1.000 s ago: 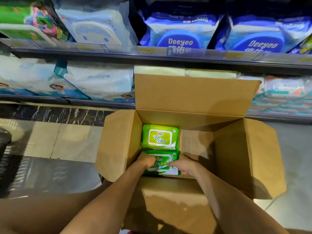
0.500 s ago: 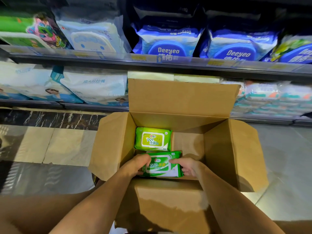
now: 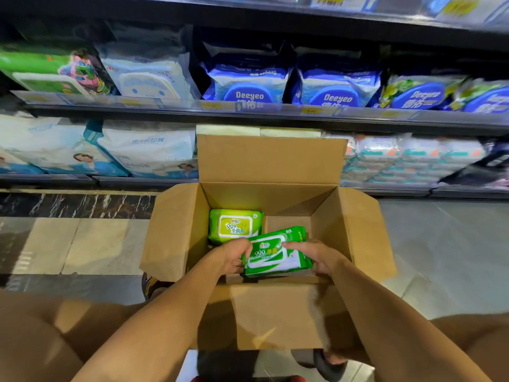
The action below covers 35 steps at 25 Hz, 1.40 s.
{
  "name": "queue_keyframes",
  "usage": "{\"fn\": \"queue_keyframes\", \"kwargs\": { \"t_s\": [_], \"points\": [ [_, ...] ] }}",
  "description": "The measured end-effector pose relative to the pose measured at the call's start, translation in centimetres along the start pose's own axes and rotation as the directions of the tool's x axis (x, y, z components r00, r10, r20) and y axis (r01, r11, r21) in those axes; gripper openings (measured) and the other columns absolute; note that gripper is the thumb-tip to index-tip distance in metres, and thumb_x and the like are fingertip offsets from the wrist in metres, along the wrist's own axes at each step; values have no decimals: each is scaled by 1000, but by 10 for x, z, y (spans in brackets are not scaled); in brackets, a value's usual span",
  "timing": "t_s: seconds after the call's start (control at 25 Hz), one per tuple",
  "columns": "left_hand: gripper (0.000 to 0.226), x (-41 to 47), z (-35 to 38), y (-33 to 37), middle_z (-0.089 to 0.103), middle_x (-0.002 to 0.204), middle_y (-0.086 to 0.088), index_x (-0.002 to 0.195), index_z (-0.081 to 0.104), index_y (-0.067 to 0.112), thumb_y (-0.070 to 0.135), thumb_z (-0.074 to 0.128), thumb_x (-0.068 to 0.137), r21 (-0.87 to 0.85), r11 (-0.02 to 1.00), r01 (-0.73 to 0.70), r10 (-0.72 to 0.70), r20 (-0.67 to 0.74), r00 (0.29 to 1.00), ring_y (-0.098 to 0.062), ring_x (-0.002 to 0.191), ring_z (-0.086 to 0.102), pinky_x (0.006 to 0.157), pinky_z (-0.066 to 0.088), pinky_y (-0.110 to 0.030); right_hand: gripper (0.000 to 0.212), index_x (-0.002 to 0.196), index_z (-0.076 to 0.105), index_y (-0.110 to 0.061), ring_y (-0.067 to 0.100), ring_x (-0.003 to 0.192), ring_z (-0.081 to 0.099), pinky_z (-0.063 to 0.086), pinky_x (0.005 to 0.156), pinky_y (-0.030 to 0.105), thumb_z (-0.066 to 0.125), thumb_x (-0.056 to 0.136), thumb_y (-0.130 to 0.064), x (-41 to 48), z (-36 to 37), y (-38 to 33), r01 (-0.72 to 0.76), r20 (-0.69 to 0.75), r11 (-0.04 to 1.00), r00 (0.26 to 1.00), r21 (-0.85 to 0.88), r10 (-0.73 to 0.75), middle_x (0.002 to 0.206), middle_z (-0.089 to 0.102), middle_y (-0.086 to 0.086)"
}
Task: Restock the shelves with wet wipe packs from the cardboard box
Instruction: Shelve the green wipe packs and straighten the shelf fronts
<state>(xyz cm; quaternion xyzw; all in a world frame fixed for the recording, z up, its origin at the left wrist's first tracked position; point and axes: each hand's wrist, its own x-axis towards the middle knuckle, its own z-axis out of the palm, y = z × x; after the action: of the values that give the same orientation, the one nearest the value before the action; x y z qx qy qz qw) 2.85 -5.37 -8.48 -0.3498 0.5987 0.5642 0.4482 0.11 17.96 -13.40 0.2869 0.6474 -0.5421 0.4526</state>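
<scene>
An open cardboard box [image 3: 358, 235] stands on the floor in front of the shelves. Both hands hold one green wet wipe pack [image 3: 275, 253] tilted above the box's near side: my left hand [image 3: 234, 255] grips its left end and my right hand [image 3: 316, 256] grips its right end. A second green pack [image 3: 234, 226] lies flat in the box's far left corner. The box bottom to the right is bare cardboard.
The lower shelf [image 3: 385, 190] behind the box carries white and blue bagged goods on the left and stacked pale packs on the right. The upper shelf [image 3: 248, 111] holds blue Deeyeo wipe bags. Tiled floor lies on both sides of the box.
The pack in my hands has come up from the box's bottom and now tilts with its right end higher. The view has also tipped upward toward the shelves.
</scene>
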Motion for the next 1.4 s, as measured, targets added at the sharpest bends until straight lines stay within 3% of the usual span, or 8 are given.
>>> {"fn": "queue_keyframes", "kwargs": {
  "t_s": [0.12, 0.32, 0.48, 0.64, 0.76, 1.04, 1.2, 1.4],
  "points": [
    [40, -9, 9, 2, 68, 117, -12, 116, 56, 6, 5, 49, 76, 16, 1000, -24, 24, 7, 1000, -26, 106, 64, 94, 54, -36, 76, 110, 79, -13, 25, 100, 76, 55, 101, 43, 101, 46, -48, -18, -7, 0, 85, -58, 995, 994, -44, -88, 104, 79, 7],
    [18, -10, 18, 8, 67, 108, -8, 90, 56, 12, -1, 44, 86, -46, 996, -81, 82, 10, 997, -22, 99, 65, 102, 51, -40, 28, 99, 79, -14, 14, 83, 75, 55, 66, 21, 91, 76, -22, -50, -17, -14, 236, -195, 969, 949, -77, -247, 93, 80, 2],
    [23, 18, 10, 12, 62, 127, -5, 112, 58, 16, 4, 49, 94, -8, 989, -151, 150, -70, 986, -23, 114, 60, 100, 48, -42, 15, 89, 77, -14, -1, 57, 70, 50, 51, 11, 88, 79, -14, -47, -31, -22, 307, -261, 949, 912, -77, -316, 67, 76, -10],
    [57, 52, -13, 18, 51, 150, -12, 150, 46, 12, 16, 58, 95, 314, 938, -148, 262, -360, 896, -33, 134, 52, 112, 44, -38, 31, 97, 79, -15, 13, 82, 76, 61, 76, 29, 94, 72, -27, -24, -30, -23, 299, -318, 937, 884, -179, -342, 92, 80, 1],
    [56, 72, -35, 19, 54, 147, -16, 145, 48, 9, 18, 63, 92, 302, 946, -115, 255, -479, 840, -37, 131, 55, 107, 47, -38, 62, 108, 71, -17, 13, 85, 72, 57, 72, 29, 95, 60, -46, -8, -25, -22, 214, -427, 941, 849, -261, -311, 98, 77, -4],
    [55, 101, -48, 5, 63, 133, -10, 142, 52, 12, -4, 56, 90, 79, 984, -159, 178, -439, 881, -30, 126, 59, 95, 45, -28, 86, 134, 47, -5, 31, 113, 65, 54, 95, 42, 93, 70, -39, 10, -14, -15, 98, -538, 939, 798, -329, -272, 124, 67, 11],
    [50, 103, -49, 2, 61, 140, -17, 141, 52, 6, 13, 66, 94, 76, 992, -104, 128, -474, 871, -33, 127, 60, 101, 49, -35, 83, 136, 49, -5, 28, 114, 66, 52, 91, 35, 93, 72, -33, 14, -13, -11, 94, -531, 940, 804, -329, -267, 126, 68, 11],
    [70, 106, -37, -29, 50, 153, -12, 151, 45, 11, 44, 71, 95, -91, 994, 66, -90, -288, 953, -33, 139, 48, 109, 41, -43, 72, 130, 50, -3, 31, 116, 64, 51, 92, 38, 90, 76, -28, 14, -8, -4, 96, -533, 906, 781, -412, -325, 123, 67, 13]
  ]
}}
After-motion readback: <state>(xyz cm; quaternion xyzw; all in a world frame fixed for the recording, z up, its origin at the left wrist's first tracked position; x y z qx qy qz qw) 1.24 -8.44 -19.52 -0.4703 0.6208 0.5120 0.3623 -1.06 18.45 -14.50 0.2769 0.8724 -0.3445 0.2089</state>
